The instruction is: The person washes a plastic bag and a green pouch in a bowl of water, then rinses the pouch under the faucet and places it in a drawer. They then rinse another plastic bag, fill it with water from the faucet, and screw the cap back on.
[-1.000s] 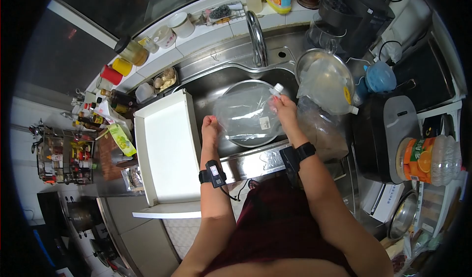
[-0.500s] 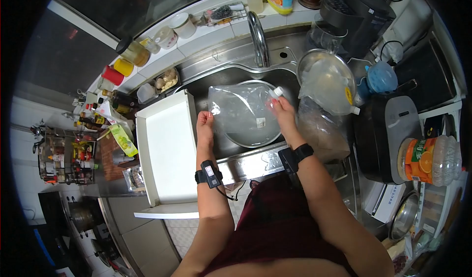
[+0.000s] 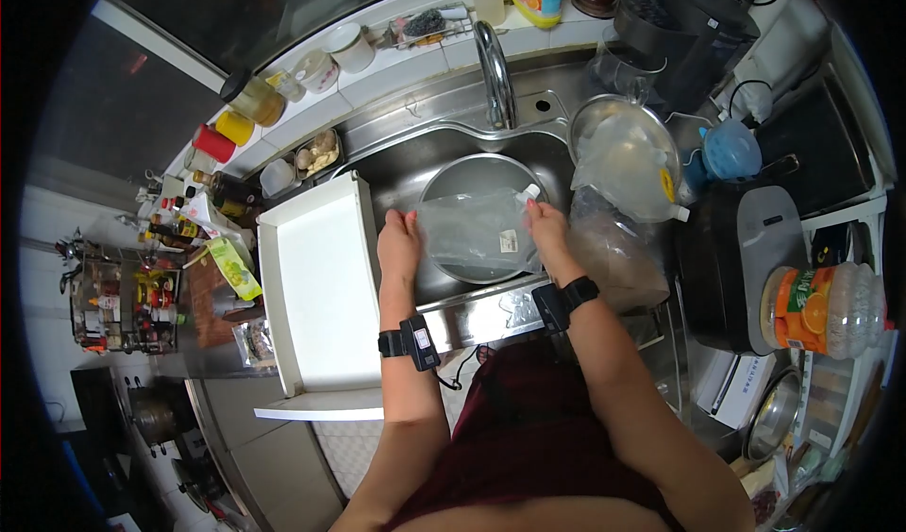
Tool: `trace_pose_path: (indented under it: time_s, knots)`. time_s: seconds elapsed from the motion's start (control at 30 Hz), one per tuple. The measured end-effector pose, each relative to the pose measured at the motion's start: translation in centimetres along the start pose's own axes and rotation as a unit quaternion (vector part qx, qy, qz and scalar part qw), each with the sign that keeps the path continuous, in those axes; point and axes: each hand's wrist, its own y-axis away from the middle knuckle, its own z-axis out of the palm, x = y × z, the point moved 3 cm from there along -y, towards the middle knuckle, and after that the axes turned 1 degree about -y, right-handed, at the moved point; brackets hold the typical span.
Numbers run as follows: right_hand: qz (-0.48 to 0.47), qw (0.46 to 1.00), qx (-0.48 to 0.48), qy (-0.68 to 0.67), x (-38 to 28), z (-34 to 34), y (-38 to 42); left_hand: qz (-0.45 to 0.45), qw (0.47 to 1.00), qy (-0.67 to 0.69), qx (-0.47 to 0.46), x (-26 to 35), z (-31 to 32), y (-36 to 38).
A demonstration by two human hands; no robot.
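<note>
A clear plastic pouch [image 3: 464, 230] with a white spout cap and a small label is stretched between my hands above the sink. My left hand [image 3: 400, 239] is closed on its left edge. My right hand [image 3: 547, 230] pinches its right end, just below the cap. Under the pouch, a round metal basin [image 3: 486, 168] sits in the sink [image 3: 396, 166]. Right of the sink, a metal colander [image 3: 590, 117] holds more clear pouches [image 3: 628, 159], one with a yellow sticker.
A white drawer-like tray [image 3: 326, 287] stands left of the sink. The faucet [image 3: 495, 74] rises behind it. Right are a crumpled plastic bag [image 3: 618, 258], a black appliance [image 3: 741, 268] and a large orange-labelled jar [image 3: 821, 307]. Bottles and jars line the ledge [image 3: 396, 74].
The pouch's upper edge has come down toward me, and it now looks narrower, uncovering the back of the basin. My right hand has moved slightly down.
</note>
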Motion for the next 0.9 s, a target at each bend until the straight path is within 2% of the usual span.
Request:
trace_pose_path:
  time_s: [0.13,0.2,0.23,0.4,0.5,0.7,0.8,0.9]
  knots:
    - [0.032,0.993,-0.045,-0.101,0.8,1.2,0.5,0.001,0.999,-0.031,0.017,1.0,-1.3,-0.3]
    - [0.068,0.984,-0.085,-0.143,1.1,1.3,0.9,-0.008,0.999,0.032,0.026,0.1,-1.0,-0.5]
    - [0.063,0.982,-0.107,-0.140,1.3,1.2,0.9,-0.012,0.997,0.064,0.030,-0.3,-0.8,-0.6]
    - [0.056,0.970,-0.193,-0.139,0.4,0.6,1.8,-0.034,0.998,0.032,0.051,-1.2,-0.1,-0.3]
    - [0.089,0.947,-0.234,-0.202,0.2,0.3,2.0,-0.044,0.998,0.029,0.036,-1.9,0.3,-0.5]
    - [0.157,0.928,-0.203,-0.271,1.7,-0.1,1.8,-0.002,0.996,0.087,0.020,-2.0,1.0,-1.4]
    - [0.117,0.939,-0.193,-0.258,0.9,0.2,2.1,-0.007,0.998,0.062,0.009,-2.0,1.2,-1.4]
    - [0.125,0.956,-0.148,-0.221,0.2,0.3,1.6,-0.031,0.999,0.025,-0.018,-1.8,1.2,-1.0]
